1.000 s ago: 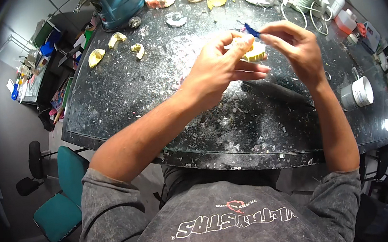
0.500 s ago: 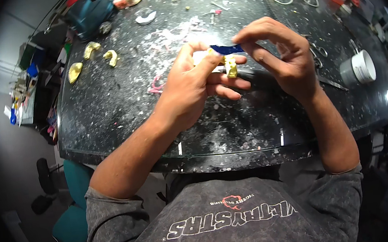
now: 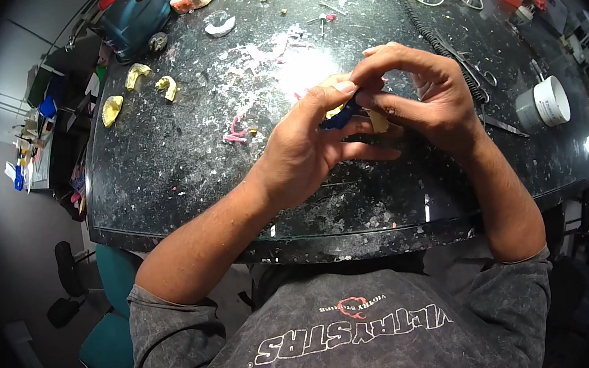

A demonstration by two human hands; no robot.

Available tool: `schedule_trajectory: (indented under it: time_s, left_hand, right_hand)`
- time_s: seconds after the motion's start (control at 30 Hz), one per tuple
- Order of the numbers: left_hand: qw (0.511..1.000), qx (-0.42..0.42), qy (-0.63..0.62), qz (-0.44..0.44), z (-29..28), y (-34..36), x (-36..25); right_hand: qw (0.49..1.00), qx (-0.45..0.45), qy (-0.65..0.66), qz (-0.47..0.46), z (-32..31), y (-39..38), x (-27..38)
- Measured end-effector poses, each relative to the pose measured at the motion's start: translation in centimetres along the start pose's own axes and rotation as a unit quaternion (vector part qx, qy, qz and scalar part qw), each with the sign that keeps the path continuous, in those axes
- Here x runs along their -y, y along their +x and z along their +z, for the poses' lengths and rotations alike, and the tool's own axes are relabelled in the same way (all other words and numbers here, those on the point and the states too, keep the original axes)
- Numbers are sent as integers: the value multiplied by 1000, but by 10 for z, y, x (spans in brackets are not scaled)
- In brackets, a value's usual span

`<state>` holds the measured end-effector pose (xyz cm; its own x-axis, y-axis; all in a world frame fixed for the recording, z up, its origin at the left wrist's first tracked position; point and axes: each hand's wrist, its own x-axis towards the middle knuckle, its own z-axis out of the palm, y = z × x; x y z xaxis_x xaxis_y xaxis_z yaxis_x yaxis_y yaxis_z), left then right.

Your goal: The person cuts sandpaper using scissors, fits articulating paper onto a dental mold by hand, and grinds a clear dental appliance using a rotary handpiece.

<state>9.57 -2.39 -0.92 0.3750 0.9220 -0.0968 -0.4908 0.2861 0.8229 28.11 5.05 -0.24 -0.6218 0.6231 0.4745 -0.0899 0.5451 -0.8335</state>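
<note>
Above the middle of the dark bench, both of my hands meet around a small yellow dental cast [image 3: 378, 120] with a blue wax strip [image 3: 338, 117] lying against it. My left hand [image 3: 297, 137] grips the cast between thumb and fingers, its lower fingers stretched out beneath. My right hand [image 3: 420, 94] is curled from the other side, thumb and forefinger pinching at the blue strip near the left thumb tip. The fingers hide much of the cast and strip.
At the left lie several yellow dental casts [image 3: 112, 111]. A pale arch-shaped piece [image 3: 220, 26] sits farther back. Scissors [image 3: 486, 79], tweezers [image 3: 507, 127], a coiled black cord [image 3: 425, 28] and a white tub [image 3: 551, 101] are on the right. Pink scraps [image 3: 236, 131] litter the bench.
The cast and blue strip have been turned over in my hands and lowered slightly. My right fingers have come in against my left thumb, closing the gap between the hands.
</note>
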Motion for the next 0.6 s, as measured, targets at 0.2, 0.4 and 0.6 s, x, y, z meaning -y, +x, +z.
schedule_trajectory:
  time_s: [0.2,0.4,0.6]
  left_hand:
    - [981,42,-188,-6,-12,0,-5]
    - [974,87,-208,-29,-15,2,-8]
    - [989,88,-115,-13,-9,2,-8]
  right_hand:
    - [995,45,85,-14,-19,8,-5]
    - [995,57,71,-34,-25,7,-7]
    - [996,46,-7,-77,-14,6,-5]
